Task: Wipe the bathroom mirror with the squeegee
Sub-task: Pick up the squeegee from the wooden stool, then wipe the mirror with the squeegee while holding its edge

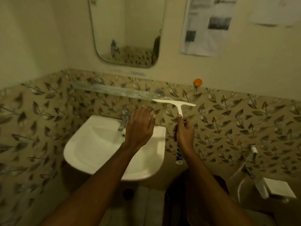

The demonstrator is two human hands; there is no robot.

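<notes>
The mirror [127, 31] with rounded corners hangs on the cream wall above the sink. My right hand [184, 131] grips the handle of a white squeegee [175, 104], blade uppermost and roughly level, well below the mirror. The handle's blue and white end sticks out under my fist. My left hand [140, 126] hovers just left of the blade with fingers spread, holding nothing and not touching the squeegee.
A white sink [84, 149] with a chrome tap [123, 119] sits below my hands. A narrow glass shelf [114, 91] runs under the mirror. An orange round thing [197, 82] sits on the tile edge. Papers [206, 25] hang right of the mirror; a hose fitting [250, 167] is lower right.
</notes>
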